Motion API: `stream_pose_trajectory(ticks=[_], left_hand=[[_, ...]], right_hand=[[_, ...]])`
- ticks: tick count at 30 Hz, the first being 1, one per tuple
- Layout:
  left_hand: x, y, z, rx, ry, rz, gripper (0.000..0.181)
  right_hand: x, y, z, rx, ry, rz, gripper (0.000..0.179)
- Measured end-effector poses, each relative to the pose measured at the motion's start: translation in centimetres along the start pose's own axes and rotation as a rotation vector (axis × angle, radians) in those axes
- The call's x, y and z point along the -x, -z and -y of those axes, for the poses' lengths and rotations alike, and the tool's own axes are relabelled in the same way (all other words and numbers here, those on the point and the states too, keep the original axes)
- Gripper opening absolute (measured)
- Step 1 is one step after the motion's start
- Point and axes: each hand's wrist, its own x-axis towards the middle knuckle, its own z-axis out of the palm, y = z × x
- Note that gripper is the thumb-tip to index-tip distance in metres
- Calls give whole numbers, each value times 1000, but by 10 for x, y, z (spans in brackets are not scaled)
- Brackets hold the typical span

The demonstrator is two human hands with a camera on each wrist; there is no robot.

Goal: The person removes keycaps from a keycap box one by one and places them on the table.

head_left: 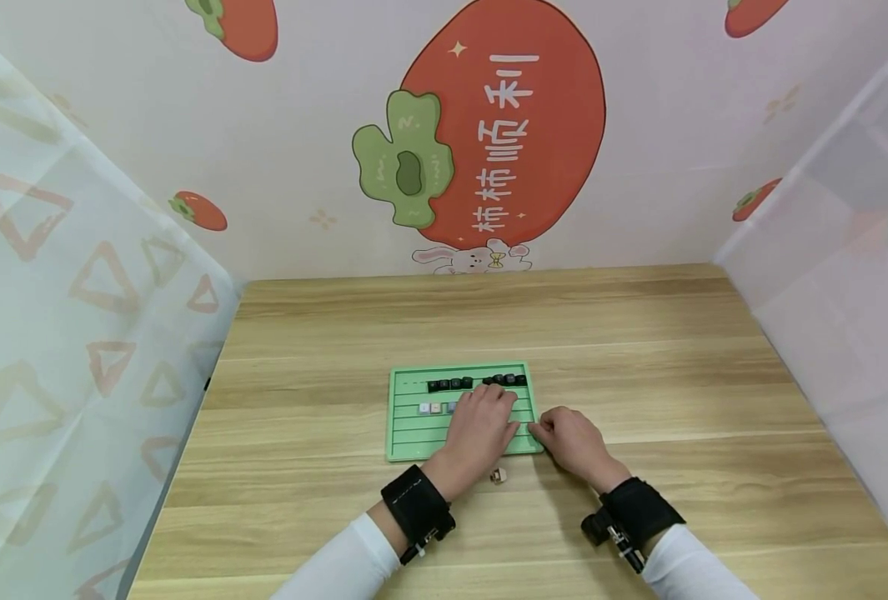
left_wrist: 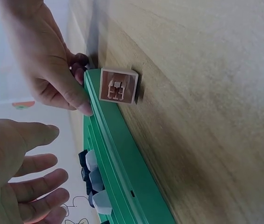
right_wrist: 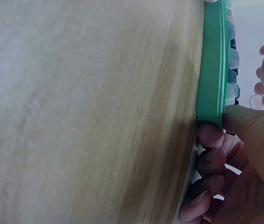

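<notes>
A green ridged tray [head_left: 413, 435] lies on the table with rows of keycaps on it. Black keycaps [head_left: 454, 384] line its far side, and pale keycaps [head_left: 430, 408] sit in a row nearer the middle. Over the tray's right half is my left hand [head_left: 481, 423], fingers loosely extended with nothing between them in the left wrist view; it hides part of the rows. My right hand [head_left: 574, 442] pinches the tray's near right corner, thumb [right_wrist: 238, 119] on the rim and fingers curled against the outside. A brown keycap [left_wrist: 118, 86] shows its hollow, stemmed underside in front of the tray.
The wooden table [head_left: 301, 350] extends around the tray on all sides. A printed backdrop [head_left: 308, 150] stands along its far edge, with pale sheets at left [head_left: 76, 275] and right [head_left: 849, 233]. Both wrists wear black camera straps.
</notes>
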Motion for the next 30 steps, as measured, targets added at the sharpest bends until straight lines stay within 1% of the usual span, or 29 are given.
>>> stream_pose_trajectory(ticks=[4,8,12,16,25,30], left_hand=[[-1,0,0,-3,-2,0,32],[-6,-1,2,-44,-7,-7,31],[-12,0,3,-80,3,19,30],[-16,1,3,-89,13,42,28],[-18,-8,4,-119,3,68,21],[-19,-12,3,-126,1,74,12]], right_hand=[[0,0,0,-1,0,3,53],[0,0,0,-7,-1,2,53],[0,1,0,-11,-8,5,53],[0,1,1,-14,-11,11,53],[0,0,0,-18,-11,9,51],[0,0,-1,-15,-11,10,51]])
